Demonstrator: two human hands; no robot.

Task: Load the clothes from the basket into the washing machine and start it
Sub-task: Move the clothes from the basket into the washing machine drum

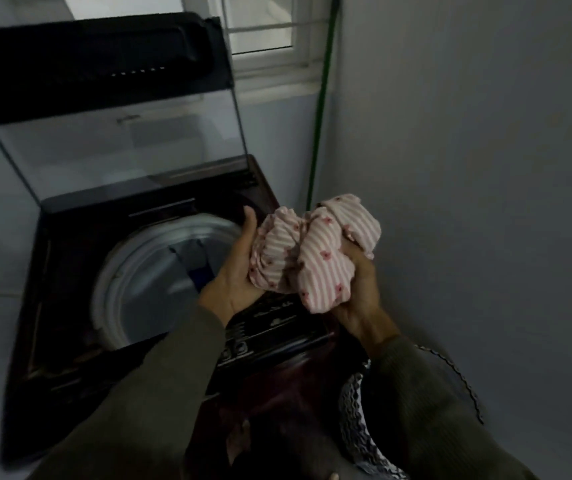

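Hands closed in a firm grip, left hand (pixel 239 271) and right hand (pixel 360 289), around bunched pink garment (pixel 312 258) beside open washing machine (pixel 70 306); carry left over drum (pixel 146 282), release fully inside.

Probably a home laundry corner: a top-loading washing machine (pixel 121 271) against plain walls beneath a window (pixel 263 26).

window (pixel 260 26): behind, top centre | green pole (pixel 320 109): upright in corner | grey wall (pixel 468 150): right
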